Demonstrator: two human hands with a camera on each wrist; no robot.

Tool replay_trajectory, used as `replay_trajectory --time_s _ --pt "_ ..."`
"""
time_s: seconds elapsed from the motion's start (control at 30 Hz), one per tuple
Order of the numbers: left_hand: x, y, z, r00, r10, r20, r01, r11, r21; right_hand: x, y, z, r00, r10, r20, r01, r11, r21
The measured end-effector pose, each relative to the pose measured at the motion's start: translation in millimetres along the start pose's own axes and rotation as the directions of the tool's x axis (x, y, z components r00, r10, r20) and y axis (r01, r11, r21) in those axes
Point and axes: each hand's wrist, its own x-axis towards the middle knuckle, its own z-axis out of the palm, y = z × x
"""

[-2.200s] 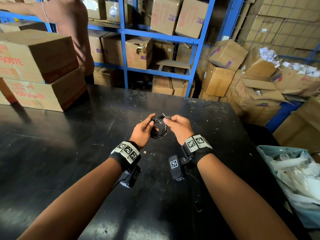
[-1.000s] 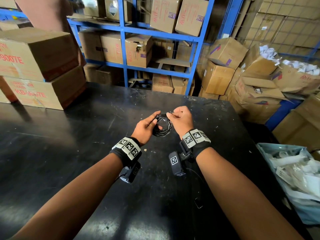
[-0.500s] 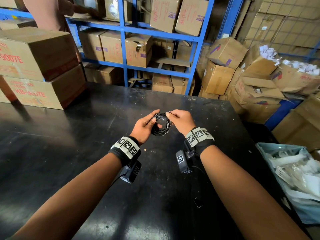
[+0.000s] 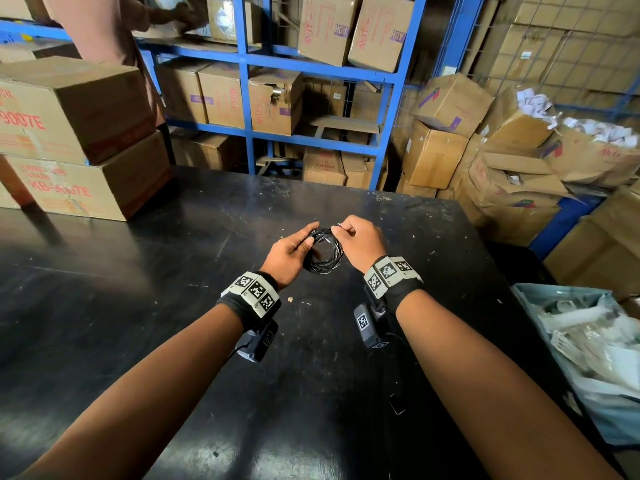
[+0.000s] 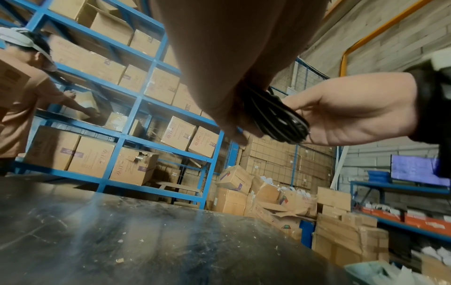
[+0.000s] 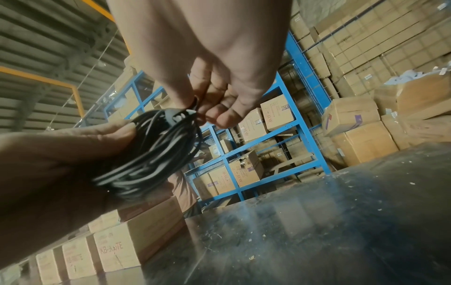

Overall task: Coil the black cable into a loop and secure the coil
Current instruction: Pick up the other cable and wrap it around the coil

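- Holding the black cable (image 4: 323,252), already wound into a small multi-turn coil, both hands keep it in the air above the middle of the bench (image 4: 145,306), nearer the far edge than the near one.
- Left hand (image 4: 289,252) — fingers and thumb curled round the left side of the coil, gripping the bundled turns; the right wrist view shows the strands pressed against its palm.
- Right hand (image 4: 360,242) — fingers curled, thumb and forefinger pinching a thin tie (image 6: 195,108) at the top of the coil, where the turns are gathered. Whether that tie is fully fastened cannot be told.
- Stacked cardboard boxes (image 4: 79,140) sit on the bench at its far left corner.
- Blue shelving (image 4: 249,60) loaded with cartons stands beyond the far edge, and another person (image 5: 22,108) reaches into it on the left.
- Off the right edge lies a pale bag (image 4: 588,355) of white wrappings.
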Motion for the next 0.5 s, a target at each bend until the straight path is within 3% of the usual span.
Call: replay_trajectory --time_s 0.13,0.27,0.4,0.5 --pt "0 -2 -3 1.000 -0.006 -0.005 0.006 0.983 0.184 -1 6 1 0.998 0.026 0.062 -0.029 0.998 0.053" --pt "2 -1 -5 1.000 0.019 0.018 -0.024 0.952 0.305 -7 7 0 0.967 0.041 0.252 -0.083 0.984 0.156" --pt "2 0 -5 0.999 -0.011 0.039 -0.001 0.956 0.292 -11 8 -5 0.952 -0.001 0.306 -0.039 0.991 0.126" --pt "0 3 -4 0.999 -0.028 -0.022 0.032 0.978 0.208 -10 10 -4 0.956 0.021 0.293 -0.076 0.981 0.179"
